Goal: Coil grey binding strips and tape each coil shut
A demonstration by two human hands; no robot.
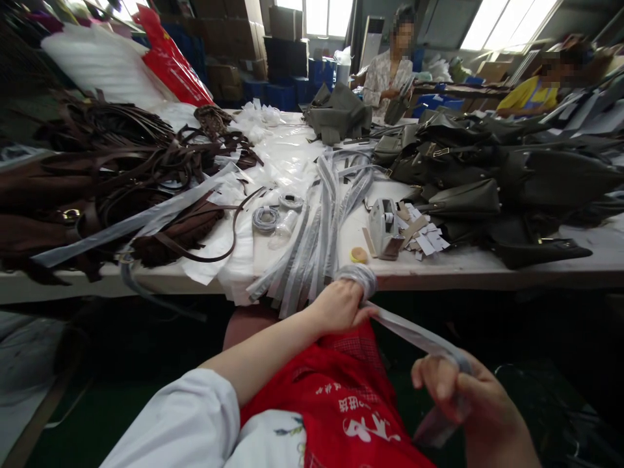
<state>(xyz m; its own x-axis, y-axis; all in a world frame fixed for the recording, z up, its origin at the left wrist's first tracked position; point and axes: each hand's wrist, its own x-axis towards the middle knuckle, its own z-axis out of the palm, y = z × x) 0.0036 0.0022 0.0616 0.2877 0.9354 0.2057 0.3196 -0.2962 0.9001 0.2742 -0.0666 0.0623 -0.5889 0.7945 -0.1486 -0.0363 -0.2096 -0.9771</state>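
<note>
My left hand [341,304] is closed around a coiled grey strap [364,278] at the table's front edge. From that coil the strap, which looks wrapped in clear plastic, runs down to the right. There my right hand [453,383] grips its other stretch, with the loose end hanging below the fingers. Long grey plastic-wrapped straps [316,240] lie fanned out on the table just beyond my left hand, their ends over the edge. Two finished-looking coils, one a grey strap coil [266,219], rest further back to the left.
A tape dispenser [384,224] stands beside scattered paper tags [424,234] and a small yellow roll [359,254]. Dark grey bags [468,175] are piled right, brown bags [97,188] left. Across the table a person [390,71] handles a bag; another person [529,94] is at far right.
</note>
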